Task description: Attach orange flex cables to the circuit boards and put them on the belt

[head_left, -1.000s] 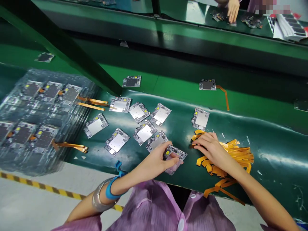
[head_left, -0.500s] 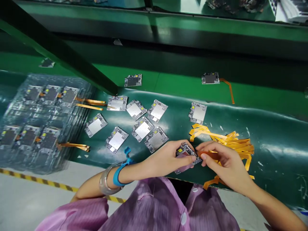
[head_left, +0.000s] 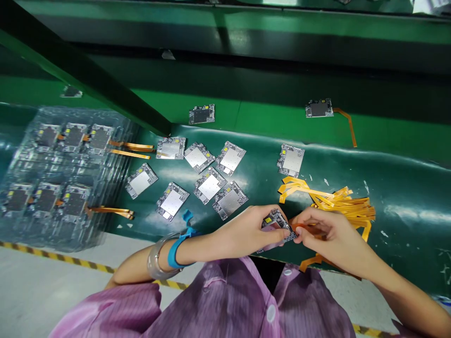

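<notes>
A circuit board point(head_left: 273, 226) with a yellow square and a silver shield is tilted in my left hand point(head_left: 243, 232), its thumb across the board's face. At the board's right edge, my right hand point(head_left: 326, 234) pinches an orange flat ribbon cable point(head_left: 294, 226) between thumb and fingertips. The cable's end meets the board's edge; whether it is seated there I cannot tell. Behind my right hand lies a pile of orange ribbon cables point(head_left: 348, 211). Several loose boards with silver shields point(head_left: 210, 186) lie to the left of my left hand, and one board point(head_left: 291, 159) lies beyond the pile.
Stacked clear plastic trays point(head_left: 52, 169) on the left hold boards with cables hanging out. A green post point(head_left: 105, 87) slants down behind them. On the green belt point(head_left: 253, 122) at the back, boards are spaced apart, one with a cable point(head_left: 319, 109).
The boards on the belt have shifted slightly right in view, and the camera has tilted a little. Both hands keep their hold on the board and the cable at its edge.
</notes>
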Tool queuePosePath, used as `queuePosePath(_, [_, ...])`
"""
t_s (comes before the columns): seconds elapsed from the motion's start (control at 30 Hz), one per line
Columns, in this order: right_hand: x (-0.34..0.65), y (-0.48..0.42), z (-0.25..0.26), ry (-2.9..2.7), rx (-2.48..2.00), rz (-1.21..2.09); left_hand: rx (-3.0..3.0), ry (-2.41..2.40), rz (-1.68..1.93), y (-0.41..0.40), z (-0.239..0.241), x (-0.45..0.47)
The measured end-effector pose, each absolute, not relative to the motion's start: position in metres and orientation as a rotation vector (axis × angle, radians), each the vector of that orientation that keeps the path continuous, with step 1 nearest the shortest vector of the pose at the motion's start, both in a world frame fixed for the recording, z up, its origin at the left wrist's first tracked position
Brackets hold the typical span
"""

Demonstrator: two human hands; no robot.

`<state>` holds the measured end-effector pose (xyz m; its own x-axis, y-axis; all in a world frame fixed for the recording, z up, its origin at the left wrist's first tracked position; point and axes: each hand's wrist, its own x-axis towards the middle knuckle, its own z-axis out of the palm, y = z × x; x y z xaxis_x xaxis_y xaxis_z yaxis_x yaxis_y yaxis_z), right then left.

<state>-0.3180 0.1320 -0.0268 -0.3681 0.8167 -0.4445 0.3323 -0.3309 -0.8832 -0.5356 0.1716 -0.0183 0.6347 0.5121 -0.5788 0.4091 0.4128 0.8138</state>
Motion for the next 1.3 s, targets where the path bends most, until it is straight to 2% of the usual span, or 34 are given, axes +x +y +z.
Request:
queuePosePath(0.27, [-0.319,0.139,-0.013,-1.875,-1.504,1.659,1.306,0.92,0.052,0.171,-0.019,-0.536])
queuePosePath(0.63, [-0.324,0.141,-0.013,-1.95,-1.514,1.61,1.407,0.979,0.156,0.173,-0.027,-0.532])
queuePosePath(0.97, [-0.33,0.162,-0.029,-1.551,-1.456,1.735,1.416,1.086,0.189,0.19,-0.018,-0.543])
queuePosePath(1.07, [-0.329,0.2,-0.032,-1.382,-1.434,1.658,1.548,1.187,0.402,0.22,-0.021,-0.562])
queuePosePath(1.17, [-0.327,0.26,-0.027,-1.342,-1.38,1.448,1.878,1.461,0.634,0.281,-0.035,-0.591])
queuePosePath(1.3, [-0.319,0.344,-0.024,-1.39,-1.441,1.238,2.008,1.591,0.602,0.367,-0.057,-0.62])
